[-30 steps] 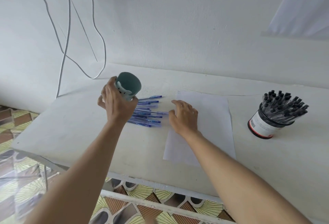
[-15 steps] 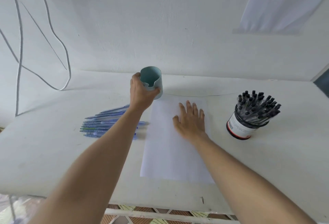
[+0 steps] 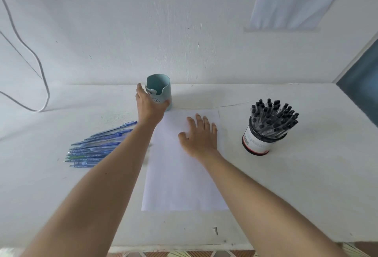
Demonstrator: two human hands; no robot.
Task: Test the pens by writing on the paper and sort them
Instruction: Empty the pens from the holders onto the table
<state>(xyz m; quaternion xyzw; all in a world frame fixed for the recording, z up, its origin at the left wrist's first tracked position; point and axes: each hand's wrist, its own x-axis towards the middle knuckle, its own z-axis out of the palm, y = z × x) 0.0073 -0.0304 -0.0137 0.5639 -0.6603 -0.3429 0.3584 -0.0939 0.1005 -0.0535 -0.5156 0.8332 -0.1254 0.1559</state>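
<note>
Head view shows a white table (image 3: 306, 195) pushed against a white wall (image 3: 184, 32). The left hand (image 3: 150, 105) reaches to the back of the table, with its fingers and thumb curled round a teal cup (image 3: 161, 87). The cup stands upright just past the top left corner of the paper (image 3: 180, 185), and no pens stick out of it. The right hand (image 3: 199, 136) lies flat on the top part of the paper, with its fingers straight and a little spread, pressing it down and holding nothing. The blue pens (image 3: 96, 148) lie in a loose fan on the table left of the paper, partly hidden by the left arm. The black pens (image 3: 274, 117) stand packed in a white tin (image 3: 257, 144) right of the paper and apart from it. No marks show on the paper, so I think no pen has been tested yet. This looks like getting ready, with the cup being placed as a spot for sorted pens. Next, I think the left hand must let go of the cup. Then one hand must pick up a pen and write while the other holds the sheet. There is bare table in front of the tin and in front of the blue pens. The cup is close to the wall, so there is little room behind it. The paper's near end is not far from the table's front edge. A grey cable (image 3: 48, 95) hangs far to the left, out of the way.
</note>
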